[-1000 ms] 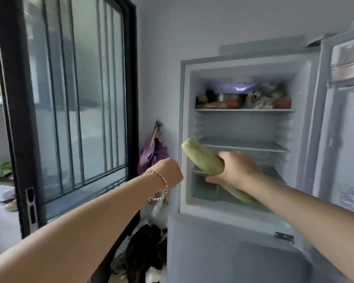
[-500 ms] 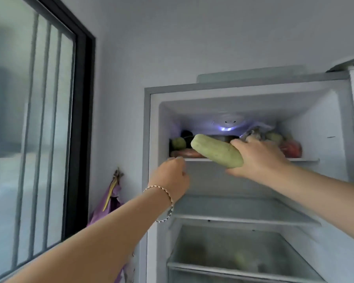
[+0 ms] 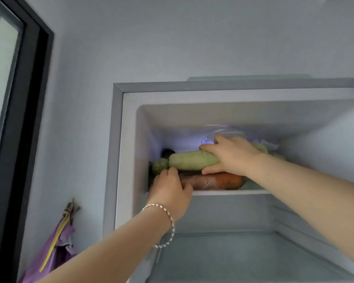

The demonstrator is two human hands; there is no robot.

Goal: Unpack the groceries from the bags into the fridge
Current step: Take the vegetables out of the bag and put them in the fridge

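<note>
Two hands are up at the top shelf (image 3: 229, 192) of the open fridge (image 3: 119, 139); the right hand (image 3: 231, 156) grips a pale green marrow (image 3: 192, 160), fingers wrapped over its top and thumb tucked under its lower side; the marrow lies almost level, long axis running left to right across the shelf, blunt rounded end pointing at the fridge's left wall; its other end is mostly covered by the hand, with a pale bit showing past the wrist towards the right; it sits inside the top compartment, directly above a film-wrapped carrot (image 3: 219, 181) that lies along the shelf front on the same left-right line; whether the marrow's weight is already on the carrot I cannot tell. Left hand (image 3: 170, 190) now, at the shelf's front left corner, back to the camera, fingers reaching up beside the carrot's left end and just under the marrow's tip; fingertips are hidden, so I cannot tell if it holds anything; a beaded bracelet (image 3: 168, 219) hangs at that wrist. Just beside the marrow's tip sits a small round green fruit (image 3: 160, 165); a dark round thing (image 3: 167, 153) is behind it; a bluish light (image 3: 223, 133) glows at the back. Outside, a purple bag (image 3: 57, 248) hangs on the wall left of the fridge, near a dark window frame (image 3: 27, 99).
</note>
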